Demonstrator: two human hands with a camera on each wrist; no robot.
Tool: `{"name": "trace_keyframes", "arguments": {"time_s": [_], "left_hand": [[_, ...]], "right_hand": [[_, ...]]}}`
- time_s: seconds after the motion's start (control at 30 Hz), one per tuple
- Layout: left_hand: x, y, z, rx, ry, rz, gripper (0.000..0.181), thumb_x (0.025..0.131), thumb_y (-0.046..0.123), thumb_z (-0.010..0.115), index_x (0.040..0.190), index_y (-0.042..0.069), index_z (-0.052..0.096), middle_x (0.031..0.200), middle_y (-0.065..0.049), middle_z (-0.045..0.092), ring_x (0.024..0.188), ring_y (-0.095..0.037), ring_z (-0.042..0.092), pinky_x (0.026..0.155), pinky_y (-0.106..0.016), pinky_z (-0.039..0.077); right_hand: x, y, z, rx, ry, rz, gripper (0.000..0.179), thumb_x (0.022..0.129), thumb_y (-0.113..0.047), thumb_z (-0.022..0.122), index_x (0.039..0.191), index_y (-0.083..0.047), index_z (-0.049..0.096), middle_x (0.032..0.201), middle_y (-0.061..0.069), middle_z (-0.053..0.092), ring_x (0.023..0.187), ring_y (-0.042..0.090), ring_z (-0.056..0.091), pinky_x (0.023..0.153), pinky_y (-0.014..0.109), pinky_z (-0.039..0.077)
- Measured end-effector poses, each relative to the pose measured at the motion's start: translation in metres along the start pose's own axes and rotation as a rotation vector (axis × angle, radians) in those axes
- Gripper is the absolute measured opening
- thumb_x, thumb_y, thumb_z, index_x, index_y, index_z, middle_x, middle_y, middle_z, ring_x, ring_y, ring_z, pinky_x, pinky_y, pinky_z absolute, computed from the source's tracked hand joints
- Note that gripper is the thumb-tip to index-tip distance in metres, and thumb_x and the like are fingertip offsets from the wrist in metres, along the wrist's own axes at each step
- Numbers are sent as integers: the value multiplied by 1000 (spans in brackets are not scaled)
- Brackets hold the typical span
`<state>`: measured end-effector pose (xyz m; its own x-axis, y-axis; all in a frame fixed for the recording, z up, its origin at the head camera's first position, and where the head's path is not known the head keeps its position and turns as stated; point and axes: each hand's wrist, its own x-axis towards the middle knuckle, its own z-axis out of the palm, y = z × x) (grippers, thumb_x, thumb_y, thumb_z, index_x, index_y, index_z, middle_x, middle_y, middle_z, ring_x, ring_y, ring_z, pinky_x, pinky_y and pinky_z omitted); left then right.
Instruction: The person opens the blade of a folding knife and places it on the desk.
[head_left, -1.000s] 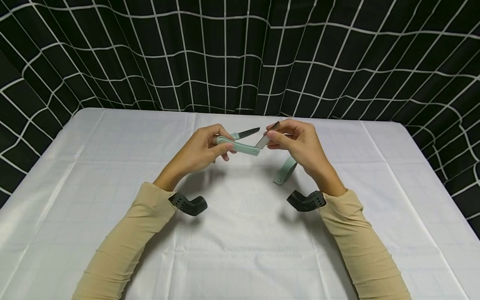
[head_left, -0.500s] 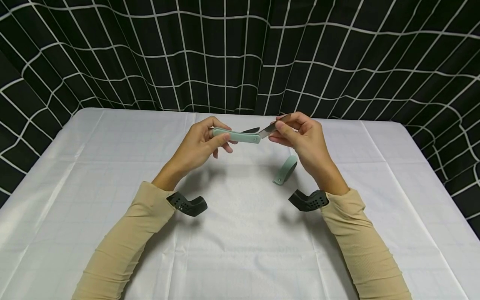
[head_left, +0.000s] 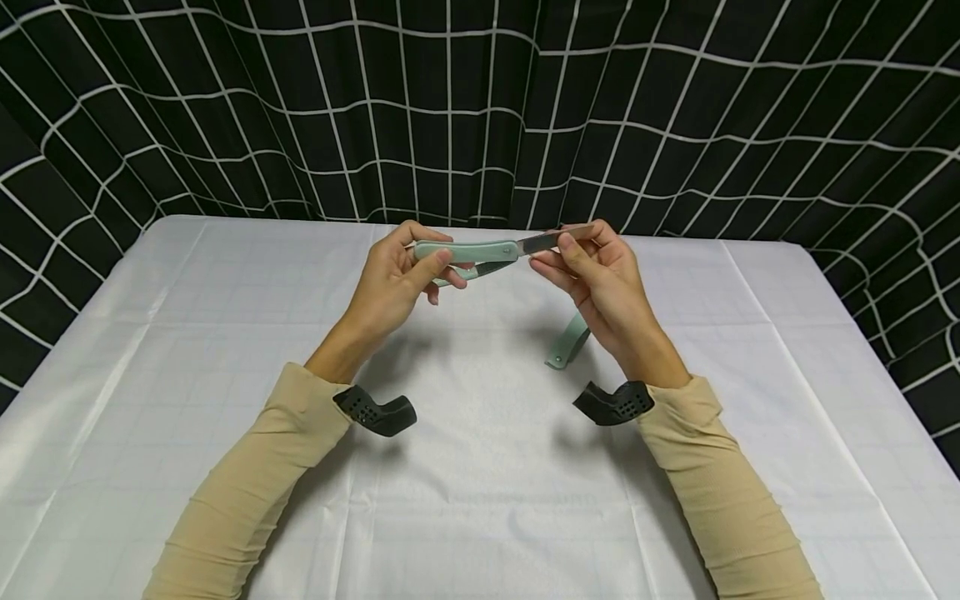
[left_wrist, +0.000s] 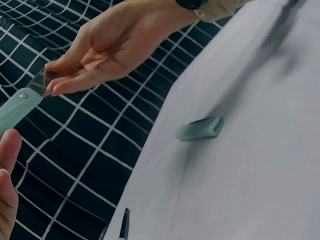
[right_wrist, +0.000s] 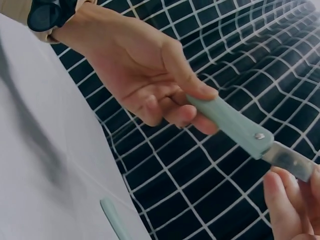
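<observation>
A folding knife is stretched between both hands above the far part of the table. My left hand (head_left: 386, 279) pinches its mint-green handle (head_left: 476, 251) between thumb and fingers. From the riveted end the grey blade (right_wrist: 290, 160) juts out, almost in line with the handle. My right hand (head_left: 615, 292) pinches this blade toward its tip, which the fingers partly cover. Beneath the left hand, a second knife (head_left: 493, 267) with a dark blade and green handle lies on the table, partly hidden by the fingers. A curved mint-green riveted piece (head_left: 568, 342) lies below the right hand.
A white cloth (head_left: 480, 467) with creases covers the table. Behind its far edge hangs a black curtain (head_left: 420, 108) with a white grid. Both wrists wear dark camera mounts (head_left: 375, 411), which stick out inward over the cloth.
Both hands have risen slightly, lifting the folding knife. Its blade has swung outward from a steep angle to nearly straight with the handle. The two items on the table stay put.
</observation>
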<state>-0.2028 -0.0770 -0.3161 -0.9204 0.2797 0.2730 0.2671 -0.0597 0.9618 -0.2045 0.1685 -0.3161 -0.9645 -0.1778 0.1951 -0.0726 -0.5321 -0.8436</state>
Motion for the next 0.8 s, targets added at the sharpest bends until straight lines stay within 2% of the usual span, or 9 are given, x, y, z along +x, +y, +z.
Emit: {"name": "trace_keyframes", "arguments": {"time_s": [0.07,0.23,0.5,0.6,0.67,0.8], "left_hand": [[-1,1,0,-25,11,-1,14,101,3,53,114,-2,52,83,6,74,72,-7,68,58,-20,45],[-1,0,-1,-69,17,-18,10,101,5,52,111,4,52,98,-16,76,73,-7,70,58,-20,46],[1,0,-6,-71,-51,-99,11,102,10,53,113,7,56,110,-25,72,78,-8,71,62,-21,49],[2,0,-10,-57,-73,-146,14,101,13,56,114,8,58,110,-21,73,80,-10,71,64,-23,51],[3,-1,-13,-35,-72,-184,16,100,14,58,115,9,59,105,-13,76,80,-11,70,65,-24,51],[5,-4,-16,53,-59,-241,21,99,16,62,118,8,61,103,-9,77,79,-13,70,67,-25,52]], "right_hand": [[0,2,2,41,-1,7,9,93,-5,63,99,-5,57,97,8,65,84,18,75,85,33,58],[-1,3,4,68,1,17,10,94,-6,62,99,-5,54,97,8,61,89,18,75,87,32,57],[1,1,2,41,43,27,8,94,-3,63,100,-3,59,96,9,68,84,19,76,84,32,58],[2,1,0,14,72,37,7,93,-2,65,99,-2,63,95,9,69,83,19,75,83,32,58],[2,2,-2,-6,88,43,7,93,-2,65,99,-3,65,95,8,70,82,18,75,82,31,58],[2,4,-5,-31,110,63,8,94,-3,64,101,-4,67,94,6,71,81,17,75,82,30,58]]}}
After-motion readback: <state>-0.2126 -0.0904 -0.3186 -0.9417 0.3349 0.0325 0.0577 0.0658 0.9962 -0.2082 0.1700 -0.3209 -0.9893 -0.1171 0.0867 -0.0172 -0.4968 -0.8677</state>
